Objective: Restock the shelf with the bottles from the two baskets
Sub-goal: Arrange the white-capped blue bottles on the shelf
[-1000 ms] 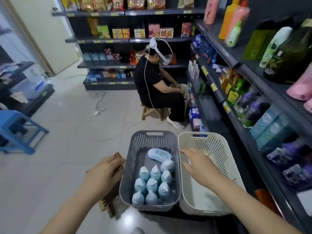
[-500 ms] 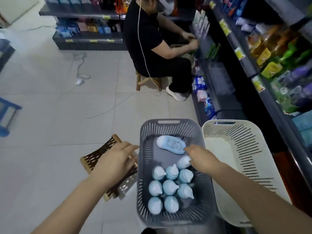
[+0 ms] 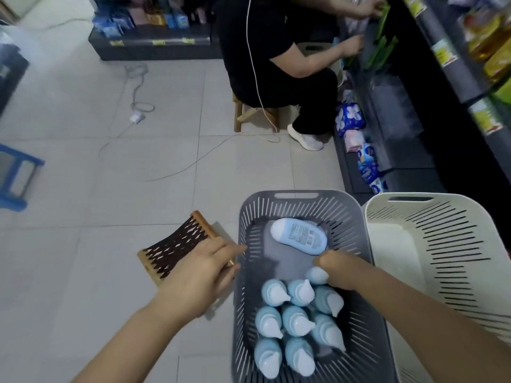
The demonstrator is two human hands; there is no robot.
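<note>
Pale blue plastic bottles [image 3: 297, 322] stand clustered in the grey slotted basket [image 3: 356, 217], lower centre; one [image 3: 298, 236] lies flat.

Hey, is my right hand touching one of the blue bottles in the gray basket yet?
Touching. In the head view the right hand is down inside the gray basket, its fingers wrapped over the top of an upright blue bottle with no gap visible.

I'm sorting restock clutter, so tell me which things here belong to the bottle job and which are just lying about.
Job: blue bottles, grey basket, white basket, shelf, right hand on a bottle.

Lying about: woven stool, blue stool, floor cable.
</note>
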